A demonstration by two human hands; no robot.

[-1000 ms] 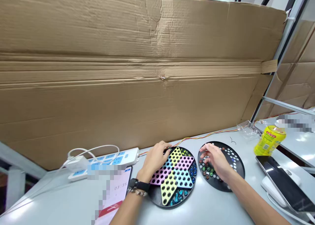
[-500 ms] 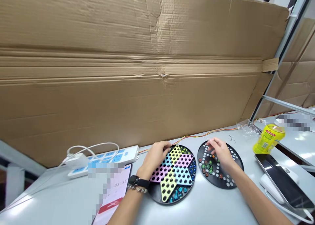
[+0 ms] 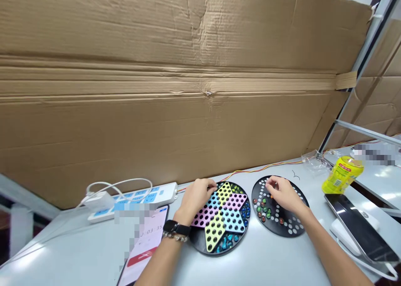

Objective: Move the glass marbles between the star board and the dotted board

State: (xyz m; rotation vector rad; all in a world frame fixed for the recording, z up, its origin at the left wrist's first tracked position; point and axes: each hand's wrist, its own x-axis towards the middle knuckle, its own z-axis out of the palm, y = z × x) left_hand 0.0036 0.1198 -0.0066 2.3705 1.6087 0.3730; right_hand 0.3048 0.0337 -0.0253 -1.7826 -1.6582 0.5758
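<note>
A round Chinese checkers board [image 3: 214, 232] lies on the table, its star in yellow, pink and pale blue, with blue, teal and yellow-green marbles in compartments around the rim. My left hand [image 3: 198, 196] is at its upper left edge, thumb and fingers pressed together; whatever they hold is hidden. To the right lies a black round disc [image 3: 274, 225] printed with pale dots. Red and green marbles [image 3: 265, 210] rest on its left half, with an orange one beside my fingers. My right hand [image 3: 283, 193] hovers over this disc, fingers curled in a pinch whose content I cannot make out.
A phone [image 3: 145, 244] showing a timer lies left of my forearm, below a white power strip [image 3: 167, 193] with cables. At the right are a yellow bottle [image 3: 341, 175], a dark phone [image 3: 360, 227] and a white charger. Cardboard [image 3: 188, 131] walls off the back.
My right hand's fingers have drawn closer together over the black disc. My left hand stays at the board's upper left edge. The view has shifted slightly.
</note>
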